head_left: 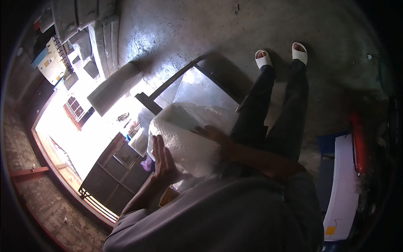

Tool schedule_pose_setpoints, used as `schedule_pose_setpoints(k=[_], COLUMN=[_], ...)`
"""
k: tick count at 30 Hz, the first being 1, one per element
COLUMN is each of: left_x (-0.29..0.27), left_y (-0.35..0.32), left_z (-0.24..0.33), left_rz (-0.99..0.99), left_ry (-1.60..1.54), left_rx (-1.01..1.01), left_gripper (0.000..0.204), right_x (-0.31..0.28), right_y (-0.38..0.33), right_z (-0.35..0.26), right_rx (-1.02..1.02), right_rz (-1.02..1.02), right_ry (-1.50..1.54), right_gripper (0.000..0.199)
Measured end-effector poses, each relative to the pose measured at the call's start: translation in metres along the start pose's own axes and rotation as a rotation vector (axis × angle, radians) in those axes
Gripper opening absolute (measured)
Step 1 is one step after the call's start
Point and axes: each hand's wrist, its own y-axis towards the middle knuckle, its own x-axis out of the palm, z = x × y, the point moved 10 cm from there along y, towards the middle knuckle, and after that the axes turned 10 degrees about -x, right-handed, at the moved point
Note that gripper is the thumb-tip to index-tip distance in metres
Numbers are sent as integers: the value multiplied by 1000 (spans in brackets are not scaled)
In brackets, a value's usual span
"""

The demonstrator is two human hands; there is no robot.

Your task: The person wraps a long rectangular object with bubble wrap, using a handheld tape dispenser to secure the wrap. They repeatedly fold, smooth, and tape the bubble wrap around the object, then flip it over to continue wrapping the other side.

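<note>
I have a big white bundle wrapped in bubble wrap (189, 138) against my lap, sitting just left of the frame's centre. Its long axis runs on a diagonal, from the lower middle of the frame near my chest up toward the upper left-centre, where its rounded far end points at the glass-topped metal table (197, 86). My left hand (161, 161) lies flat on the bundle's lower left side, fingers stretched out and pressed to the wrap, palm open rather than curled around anything. My right hand (212, 134) rests on the bundle's right flank, fingers spread over the surface; it steadies the wrap by pressing, and I cannot tell whether the fingertips pinch any of it. Both forearms come up from my grey sleeves at the bottom of the frame. Beyond the bundle, my dark trousers (277, 113) reach toward the upper right, ending in white sandals (281, 56) on the concrete floor (176, 29). A dark cabinet (113, 172) stands at the lower left, and a white board (344, 189) leans at the right edge.
</note>
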Motion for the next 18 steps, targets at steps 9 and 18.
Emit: schedule_pose_setpoints(k=[9,18], left_x=[41,89], left_y=[56,78], left_z=[22,25], left_rz=[-179,-353], left_ry=[89,270], left_rx=[-140,-254], left_gripper=[127,99], right_x=[116,-36], right_y=[-59,-23], right_z=[20,-11], right_rx=[23,66], right_rz=[-578,-262], right_ry=[-175,-390], right_gripper=[27,41])
